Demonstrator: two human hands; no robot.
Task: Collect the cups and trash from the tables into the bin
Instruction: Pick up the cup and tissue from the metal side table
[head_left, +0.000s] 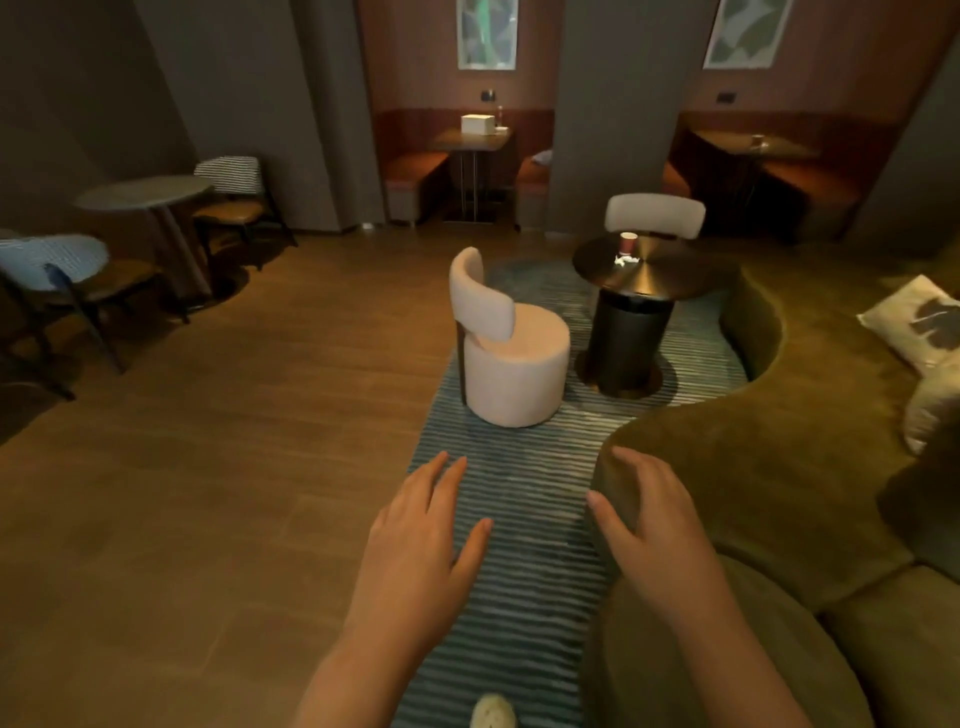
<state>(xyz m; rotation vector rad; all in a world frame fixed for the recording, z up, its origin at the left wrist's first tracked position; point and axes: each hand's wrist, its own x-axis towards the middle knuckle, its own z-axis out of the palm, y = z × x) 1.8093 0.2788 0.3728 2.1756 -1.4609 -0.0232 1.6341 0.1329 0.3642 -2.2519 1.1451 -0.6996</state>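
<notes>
— What lies beside the red cup (628, 242) on the round table (670, 280)?
— A white scrap (625, 260), too small to tell what it is.
— And on the far booth table (789, 150)?
— A blurred object (757, 140), perhaps a cup.
— At the bottom edge?
— It cuts off a pale fuzzy thing (492, 713).
</notes>
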